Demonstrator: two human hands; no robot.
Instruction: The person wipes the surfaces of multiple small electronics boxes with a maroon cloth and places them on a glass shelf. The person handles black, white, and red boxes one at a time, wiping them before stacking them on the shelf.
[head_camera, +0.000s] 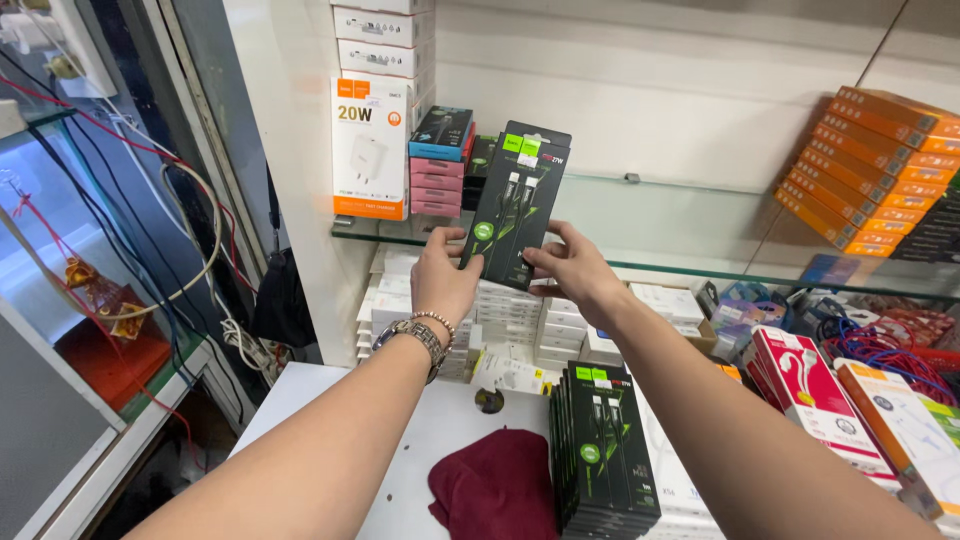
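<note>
Head view: left hand (443, 275) & right hand (572, 268) both grip a black cable pack (515, 205) w/ green marks, upright, raised at the glass shelf (680, 270) front edge. Below, a stack of same packs (603, 455) stands on the white counter (420, 430) beside a maroon cloth (495, 485). Orange boxes (868, 170) sit at shelf's right end.

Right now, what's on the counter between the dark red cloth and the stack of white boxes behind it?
Head view: only a small round dark disc on the bare white counter between the dark red cloth and white boxes.

White counter (420, 440) bears a maroon cloth (495, 485) and black cable packs (600, 455).
</note>
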